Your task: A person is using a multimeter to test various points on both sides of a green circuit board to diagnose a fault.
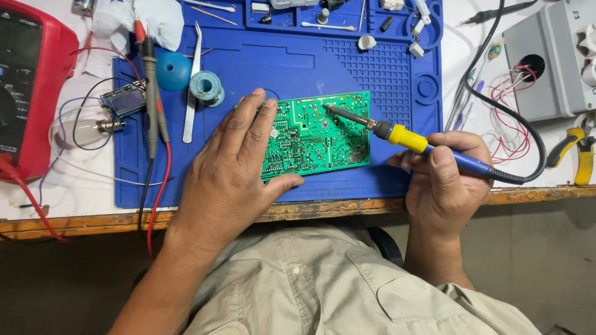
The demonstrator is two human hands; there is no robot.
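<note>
A green circuit board (323,133) lies solder side up on a blue work mat (292,62). My left hand (233,167) rests flat on the board's left part, fingers spread over it and thumb at its lower edge. My right hand (444,177) grips a soldering iron (403,136) with a blue handle and yellow collar. The iron's dark tip touches the board near its upper middle.
A red multimeter (28,87) with red and black probes (152,93) sits at left. Tweezers (192,87), a solder spool (206,87) and a blue dome (172,69) lie on the mat. A grey box (549,62) with red and white wires and yellow pliers (580,152) are at right.
</note>
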